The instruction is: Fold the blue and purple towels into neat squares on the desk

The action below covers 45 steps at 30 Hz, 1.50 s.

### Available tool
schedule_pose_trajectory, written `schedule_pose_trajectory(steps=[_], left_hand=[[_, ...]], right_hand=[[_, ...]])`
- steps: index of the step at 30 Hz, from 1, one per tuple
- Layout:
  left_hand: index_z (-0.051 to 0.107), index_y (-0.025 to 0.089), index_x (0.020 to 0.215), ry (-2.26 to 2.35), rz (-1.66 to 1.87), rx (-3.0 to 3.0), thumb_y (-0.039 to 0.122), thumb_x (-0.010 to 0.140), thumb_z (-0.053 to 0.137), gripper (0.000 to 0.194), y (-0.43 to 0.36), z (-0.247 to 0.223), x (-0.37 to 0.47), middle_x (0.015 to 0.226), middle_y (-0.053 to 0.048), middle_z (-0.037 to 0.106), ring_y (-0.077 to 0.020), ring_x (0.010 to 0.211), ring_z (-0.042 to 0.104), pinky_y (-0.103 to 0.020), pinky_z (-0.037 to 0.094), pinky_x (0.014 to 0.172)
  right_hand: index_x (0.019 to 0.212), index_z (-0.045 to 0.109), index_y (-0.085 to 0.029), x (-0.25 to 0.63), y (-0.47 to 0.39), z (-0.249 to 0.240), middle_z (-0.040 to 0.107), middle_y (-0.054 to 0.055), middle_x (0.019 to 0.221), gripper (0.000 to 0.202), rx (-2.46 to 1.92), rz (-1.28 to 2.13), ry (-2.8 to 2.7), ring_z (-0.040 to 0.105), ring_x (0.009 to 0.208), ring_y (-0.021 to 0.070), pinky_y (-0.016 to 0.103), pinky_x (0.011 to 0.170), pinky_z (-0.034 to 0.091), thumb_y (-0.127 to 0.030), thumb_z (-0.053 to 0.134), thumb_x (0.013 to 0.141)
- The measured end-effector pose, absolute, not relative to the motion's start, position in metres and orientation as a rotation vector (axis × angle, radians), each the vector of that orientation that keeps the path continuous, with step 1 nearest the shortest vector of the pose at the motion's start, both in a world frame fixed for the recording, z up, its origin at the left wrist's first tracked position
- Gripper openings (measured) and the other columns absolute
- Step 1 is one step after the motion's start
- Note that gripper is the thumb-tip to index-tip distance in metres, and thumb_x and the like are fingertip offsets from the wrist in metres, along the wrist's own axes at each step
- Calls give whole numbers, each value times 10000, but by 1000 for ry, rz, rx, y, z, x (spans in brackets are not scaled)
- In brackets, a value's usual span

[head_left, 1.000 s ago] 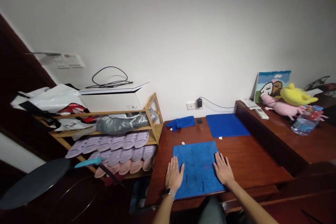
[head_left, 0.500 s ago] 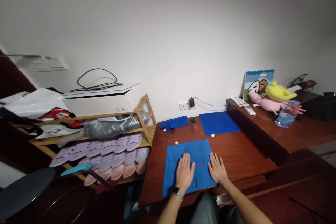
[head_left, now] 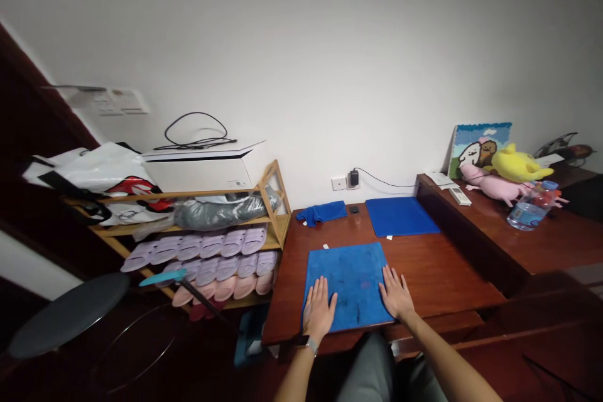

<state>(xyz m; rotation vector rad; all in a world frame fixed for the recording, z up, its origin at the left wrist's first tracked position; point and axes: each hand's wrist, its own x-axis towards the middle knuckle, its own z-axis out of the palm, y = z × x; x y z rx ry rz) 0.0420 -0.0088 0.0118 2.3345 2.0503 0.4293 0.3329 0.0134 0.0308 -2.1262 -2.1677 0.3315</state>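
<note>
A blue cloth (head_left: 351,276) with a few dark stains lies spread flat on the brown wooden desk (head_left: 452,270). My left hand (head_left: 319,309) rests palm down on the cloth's left part, fingers stretched out. Over the right edge of the cloth lies my right hand (head_left: 396,293), also flat with its fingers apart. Neither hand grips anything. Behind it, a second blue cloth (head_left: 401,216) lies flat near the wall, and a crumpled blue cloth (head_left: 325,212) sits at the back left.
Left of the desk stands a wooden rack (head_left: 277,226) with rows of slippers (head_left: 226,243) and a white box (head_left: 198,174). On the raised surface at right are a water bottle (head_left: 532,207), plush toys (head_left: 518,163) and a remote (head_left: 460,196). A round stool (head_left: 68,314) is at lower left.
My left hand has slid left across the cloth, from near its middle toward its left edge. The right hand stays at the right edge. The view has shifted slightly left.
</note>
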Motion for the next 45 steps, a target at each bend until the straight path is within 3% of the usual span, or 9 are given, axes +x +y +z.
schedule_pose_trajectory(steps=[9,19,23,30,33,38,45], left_hand=[[356,127,1625,2109,453,2338,537,1061,279,701,-12,11,43,1667,-134,379,-280,1566,312,-497,273,1290],[401,99,1599,2128,446,2384,482,1055,331,669,-10,14,41,1632,-164,428,-307,1540,365,-526,301,1272],[407,152,1602,1930,543,2514,430,1075,302,605,-13,25,92,1621,-133,457,-288,1534,380,-532,312,1269],[289,188,1648,1478,451,2585,463,1098,248,616,-27,30,213,1692,-67,341,-208,1579,280,-452,268,1301],[287,198,1649,1527,469,2583,499,1091,285,635,-32,20,188,1696,-77,334,-232,1579,282,-475,284,1294],[297,176,1646,1872,571,2540,522,1079,349,666,-52,1,72,1652,-141,413,-298,1534,380,-545,370,1237],[270,189,1654,1966,682,2592,489,1067,423,677,-75,-1,-3,1628,-135,462,-282,1492,454,-502,428,1207]], right_hand=[[1671,177,-152,340,-24,21,166,30,1734,684,-2062,220,-2095,123,1612,221,468,1305,101,-480,132,1072],[1648,273,-154,339,-37,3,268,70,1707,659,-1991,167,-2103,212,1595,254,506,1300,132,-463,231,1068],[1648,270,-162,337,-38,8,274,62,1701,644,-1988,168,-2097,207,1596,256,511,1299,136,-438,231,1067],[1640,308,-218,342,-39,7,263,50,1706,640,-1961,102,-2226,190,1599,271,521,1290,159,-291,352,1005],[1641,309,-190,341,-39,7,278,61,1702,626,-1961,117,-2193,199,1597,265,508,1291,168,-359,308,1039],[1646,292,-159,340,-39,5,269,67,1703,645,-1962,174,-2095,221,1592,260,507,1297,147,-426,251,1061],[1652,283,-185,342,-34,1,272,64,1704,655,-1918,218,-2081,212,1594,264,528,1294,150,-449,270,1053]])
